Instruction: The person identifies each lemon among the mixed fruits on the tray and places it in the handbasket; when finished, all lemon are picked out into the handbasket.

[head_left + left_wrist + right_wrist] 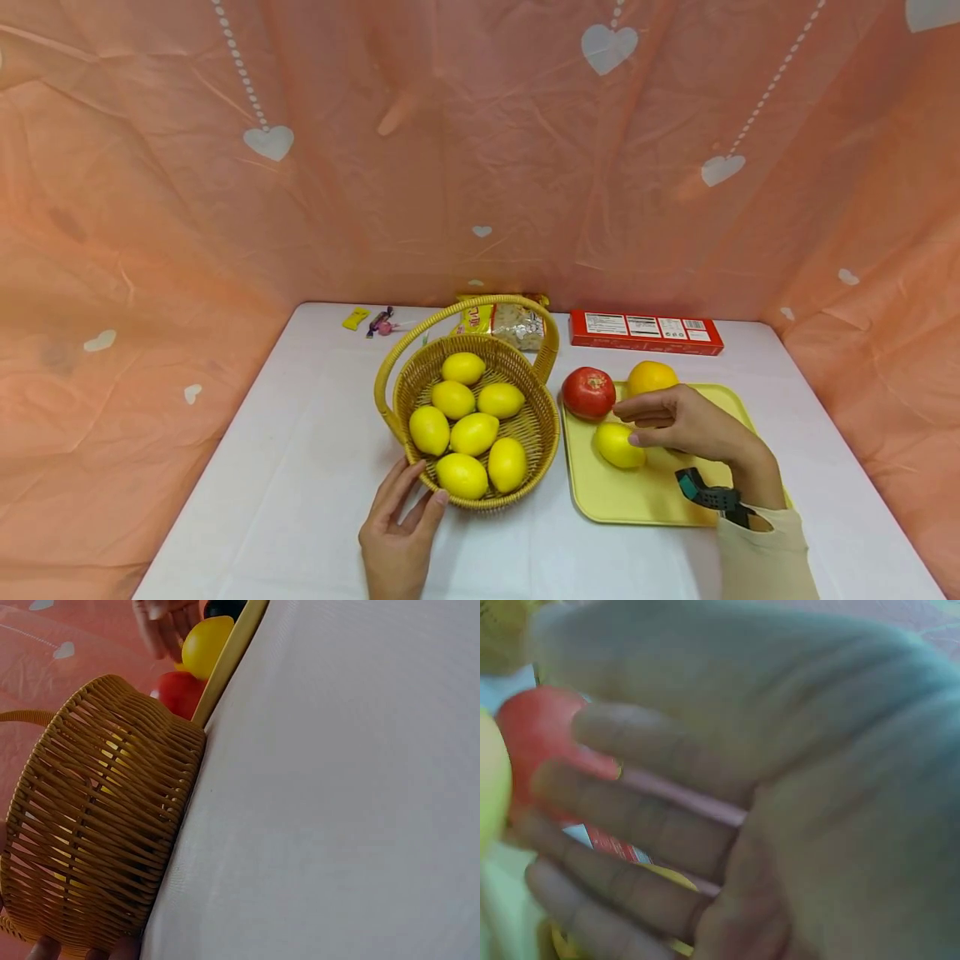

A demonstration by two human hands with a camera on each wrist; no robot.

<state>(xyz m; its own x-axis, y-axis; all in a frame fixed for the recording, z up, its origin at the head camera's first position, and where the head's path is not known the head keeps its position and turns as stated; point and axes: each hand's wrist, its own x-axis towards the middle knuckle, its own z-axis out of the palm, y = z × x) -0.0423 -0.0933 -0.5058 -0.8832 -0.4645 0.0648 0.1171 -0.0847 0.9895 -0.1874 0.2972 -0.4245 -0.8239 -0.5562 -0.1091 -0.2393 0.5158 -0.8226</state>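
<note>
A woven basket (536,433) with a hoop handle holds several lemons (474,433) at the middle of the white table. My left hand (422,492) rests open against the basket's near rim, fingers straight; the left wrist view shows the basket wall (105,825) close up. To the right lies a yellow tray (637,500) with a lemon (617,446), a red tomato (588,392) and an orange (651,377). My right hand (627,425) hovers open over the tray, its fingers stretched between the tomato and the lemon. The right wrist view shows these fingers (652,840) spread, with the tomato (532,727) behind.
A red carton (645,331) lies at the back right. A snack packet (510,321) sits behind the basket, and small sweets (356,317) lie at the back left. Pink cloth with hearts closes in the table on three sides.
</note>
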